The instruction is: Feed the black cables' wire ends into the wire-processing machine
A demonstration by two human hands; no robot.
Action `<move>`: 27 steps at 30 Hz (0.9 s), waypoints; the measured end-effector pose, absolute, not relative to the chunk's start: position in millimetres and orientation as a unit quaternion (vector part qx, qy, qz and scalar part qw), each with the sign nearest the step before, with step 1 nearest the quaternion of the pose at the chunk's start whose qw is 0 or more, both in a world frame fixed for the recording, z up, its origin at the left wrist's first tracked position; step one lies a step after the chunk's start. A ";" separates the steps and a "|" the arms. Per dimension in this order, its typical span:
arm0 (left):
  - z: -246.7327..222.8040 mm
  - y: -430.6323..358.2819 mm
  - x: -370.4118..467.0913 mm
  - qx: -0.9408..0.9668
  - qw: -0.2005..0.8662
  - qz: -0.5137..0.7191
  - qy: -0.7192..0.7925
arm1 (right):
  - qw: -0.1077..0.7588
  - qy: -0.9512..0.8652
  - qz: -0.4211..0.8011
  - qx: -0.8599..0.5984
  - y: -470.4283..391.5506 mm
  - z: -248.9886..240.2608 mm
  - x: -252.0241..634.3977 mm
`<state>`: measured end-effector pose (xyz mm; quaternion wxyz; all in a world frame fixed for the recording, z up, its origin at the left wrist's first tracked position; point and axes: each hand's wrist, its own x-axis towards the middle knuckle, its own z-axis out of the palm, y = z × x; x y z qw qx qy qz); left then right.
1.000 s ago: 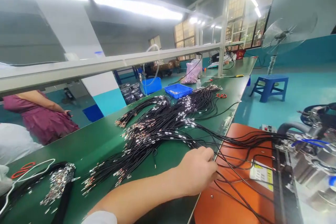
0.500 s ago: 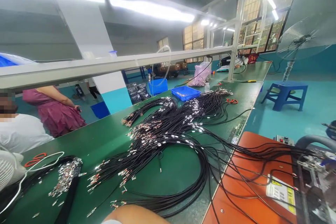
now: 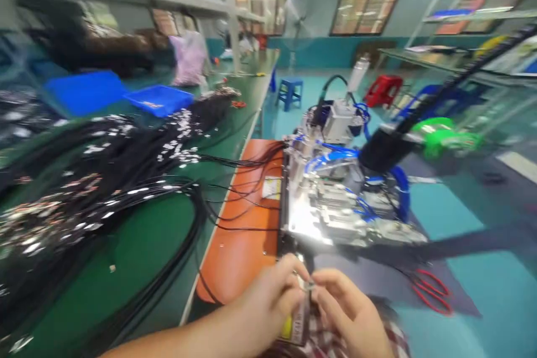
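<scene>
My left hand (image 3: 279,296) and my right hand (image 3: 346,307) meet at the bottom centre, in front of the machine (image 3: 335,190). Fingertips of both hands pinch a small pale piece (image 3: 309,285) between them; blur hides its detail. To the left, bundles of black cables (image 3: 126,179) with white tags and stripped ends lie on the green table (image 3: 142,246). Several cables run from there across the orange board (image 3: 235,235) to the machine's left edge.
Red-handled scissors (image 3: 432,291) lie right of my hands. A blue tray (image 3: 161,99) and a pink bag (image 3: 188,59) stand on the table. A black bar with a green part (image 3: 440,134) rises at the right. Blue stool (image 3: 290,94) and red stool (image 3: 382,90) stand behind.
The view has swung right, bringing the machine into the middle. Both hands now show, pinching a small piece; earlier only part of an arm showed at the bottom edge.
</scene>
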<state>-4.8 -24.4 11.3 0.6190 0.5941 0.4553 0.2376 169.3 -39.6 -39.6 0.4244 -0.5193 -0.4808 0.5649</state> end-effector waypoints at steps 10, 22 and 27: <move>-1.8 -5.7 4.5 0.486 0.737 0.228 0.412 | 0.482 -0.308 0.680 -0.459 -32.9 -32.6 171.2; 1.6 -2.3 4.1 0.467 0.745 0.234 0.416 | 0.482 -0.318 0.681 -0.451 -31.7 -41.0 158.0; 1.4 -1.2 6.8 0.466 0.727 0.237 0.445 | 0.489 -0.382 0.620 -0.481 -37.2 -40.2 151.4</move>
